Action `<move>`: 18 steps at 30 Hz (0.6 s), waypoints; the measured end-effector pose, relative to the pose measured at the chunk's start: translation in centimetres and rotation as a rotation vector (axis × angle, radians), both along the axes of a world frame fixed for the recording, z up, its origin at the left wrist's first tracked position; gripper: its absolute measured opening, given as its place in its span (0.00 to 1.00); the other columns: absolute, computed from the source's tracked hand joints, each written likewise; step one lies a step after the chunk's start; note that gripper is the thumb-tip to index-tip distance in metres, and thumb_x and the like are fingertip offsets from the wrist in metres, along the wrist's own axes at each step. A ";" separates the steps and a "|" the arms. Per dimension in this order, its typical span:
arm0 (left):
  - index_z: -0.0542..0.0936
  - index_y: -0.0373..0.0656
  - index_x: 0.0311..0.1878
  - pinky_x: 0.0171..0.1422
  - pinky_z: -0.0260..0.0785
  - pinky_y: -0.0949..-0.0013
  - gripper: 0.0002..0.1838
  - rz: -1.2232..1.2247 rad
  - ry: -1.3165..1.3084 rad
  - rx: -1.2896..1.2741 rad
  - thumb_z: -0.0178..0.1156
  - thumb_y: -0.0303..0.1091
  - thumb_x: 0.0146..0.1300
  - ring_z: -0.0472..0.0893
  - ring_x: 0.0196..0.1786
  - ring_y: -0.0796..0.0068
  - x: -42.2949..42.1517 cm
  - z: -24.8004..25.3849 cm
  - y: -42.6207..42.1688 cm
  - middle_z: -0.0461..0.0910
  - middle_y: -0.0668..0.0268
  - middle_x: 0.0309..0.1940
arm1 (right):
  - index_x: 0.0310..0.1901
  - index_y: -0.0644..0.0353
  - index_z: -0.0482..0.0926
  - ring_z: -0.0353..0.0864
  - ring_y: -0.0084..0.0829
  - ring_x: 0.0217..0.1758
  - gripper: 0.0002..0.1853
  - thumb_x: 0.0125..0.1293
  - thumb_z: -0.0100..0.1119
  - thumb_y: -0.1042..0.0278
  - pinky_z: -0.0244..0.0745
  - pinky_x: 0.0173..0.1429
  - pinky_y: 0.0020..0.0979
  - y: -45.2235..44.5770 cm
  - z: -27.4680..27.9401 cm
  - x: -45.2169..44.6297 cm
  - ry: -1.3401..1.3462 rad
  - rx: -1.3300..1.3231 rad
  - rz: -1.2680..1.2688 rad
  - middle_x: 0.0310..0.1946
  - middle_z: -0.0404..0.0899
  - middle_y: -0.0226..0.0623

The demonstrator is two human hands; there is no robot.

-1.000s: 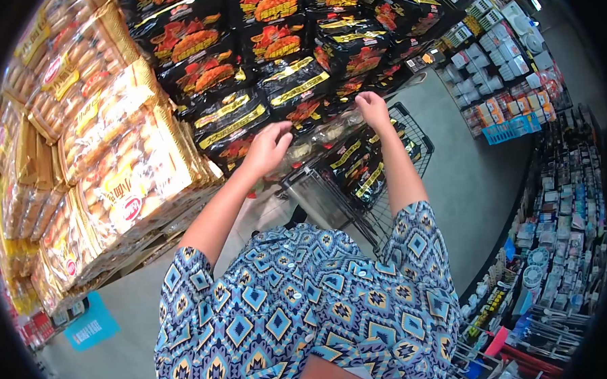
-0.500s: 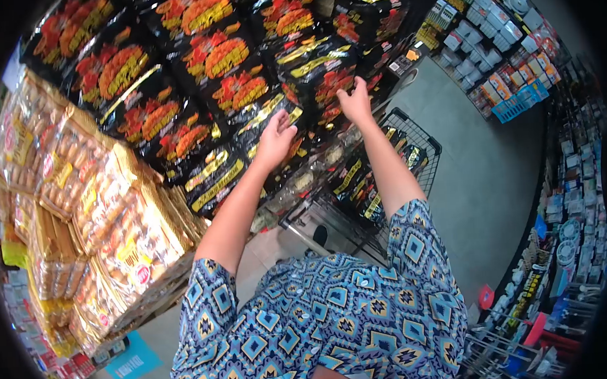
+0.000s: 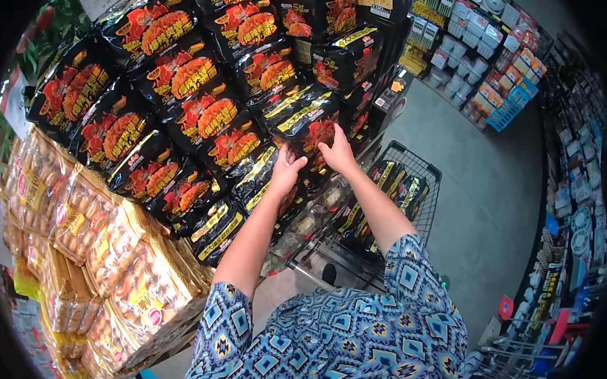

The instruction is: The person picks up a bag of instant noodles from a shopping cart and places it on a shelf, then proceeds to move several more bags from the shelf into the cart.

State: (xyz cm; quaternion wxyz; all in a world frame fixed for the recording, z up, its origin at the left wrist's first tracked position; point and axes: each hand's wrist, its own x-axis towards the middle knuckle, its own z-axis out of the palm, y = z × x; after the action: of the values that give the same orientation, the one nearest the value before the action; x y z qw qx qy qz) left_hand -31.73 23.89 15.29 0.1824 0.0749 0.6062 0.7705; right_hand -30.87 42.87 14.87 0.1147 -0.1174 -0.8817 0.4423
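Observation:
A large black multi-pack of instant noodles [image 3: 304,118], with red and yellow print, sits low on the stack in front of me. My left hand [image 3: 287,171] is at its lower left corner, fingers curled against it and partly hidden. On its lower right side is my right hand [image 3: 339,153], fingers along the edge and thumb pointing inward. The pack rests among matching packs, such as the black noodle pack [image 3: 209,112] to its left. More black packs lie in a wire shopping cart [image 3: 434,196] below my right forearm.
Clear-and-gold bags of bread-like pieces [image 3: 116,245] are piled high at left. Household goods hang on a rack [image 3: 457,54] at upper right, with a blue basket [image 3: 513,106]. Shelves of small goods [image 3: 577,245] line the right side of the grey aisle floor [image 3: 475,175].
Both hands have come in against the noodle pack, having been farther apart. My view has shifted, so the stack sits lower and more of its top shows.

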 end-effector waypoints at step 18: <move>0.71 0.36 0.63 0.54 0.76 0.70 0.19 0.123 -0.358 -0.157 0.52 0.34 0.74 0.82 0.49 0.74 20.5 0.4 -15.6 0.81 0.60 0.51 | 0.45 0.63 0.80 0.78 0.45 0.54 0.13 0.60 0.66 0.69 0.73 0.59 0.41 -14.3 6.4 7.7 0.459 0.241 0.879 0.47 0.81 0.44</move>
State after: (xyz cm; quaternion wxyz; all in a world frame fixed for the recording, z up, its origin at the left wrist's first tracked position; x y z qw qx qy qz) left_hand -11.22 8.28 15.67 0.2452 -0.1152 0.6258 0.7314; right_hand -23.12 28.56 21.27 0.1214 0.3789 -0.8447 0.3581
